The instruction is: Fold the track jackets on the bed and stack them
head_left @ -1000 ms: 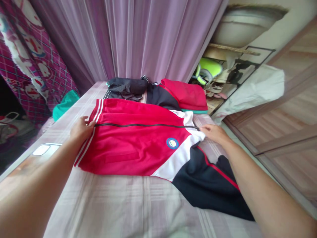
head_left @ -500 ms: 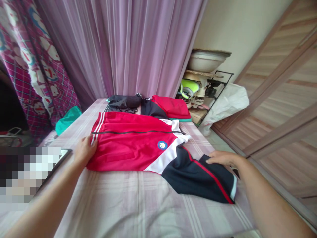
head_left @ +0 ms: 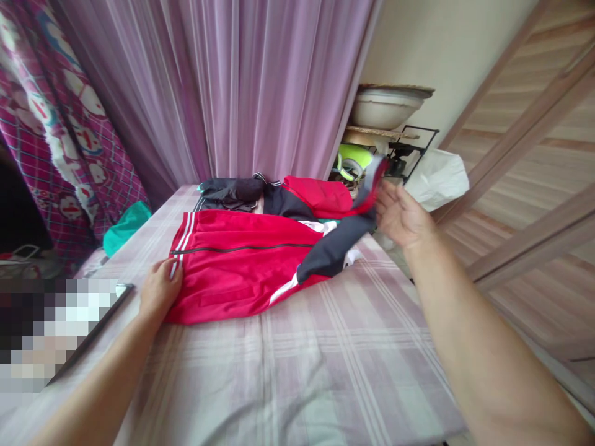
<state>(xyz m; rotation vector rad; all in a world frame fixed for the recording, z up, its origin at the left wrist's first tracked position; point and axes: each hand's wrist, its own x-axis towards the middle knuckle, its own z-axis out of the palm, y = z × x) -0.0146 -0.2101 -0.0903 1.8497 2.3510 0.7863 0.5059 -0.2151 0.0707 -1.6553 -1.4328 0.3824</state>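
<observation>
Swinging up since the earlier frame, the near black sleeve (head_left: 325, 249) of the red track jacket (head_left: 242, 279) is now crossing above its white collar (head_left: 354, 255). Beneath the jacket, a plaid bedsheet (head_left: 269, 378) is lying spread. The jacket's body is already lying flat, its near sleeve not yet. At its blurred cuff (head_left: 370, 176) the right hand (head_left: 402, 215) is hovering half-curled; at its hem (head_left: 185, 232) the left hand (head_left: 161, 286) is resting, loosely bent. Whether either is gripping, I cannot tell.

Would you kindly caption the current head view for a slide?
Left hand on the striped hem of a red zip-front jacket, right hand at its raised dark sleeve, above pale plaid cloth.
</observation>
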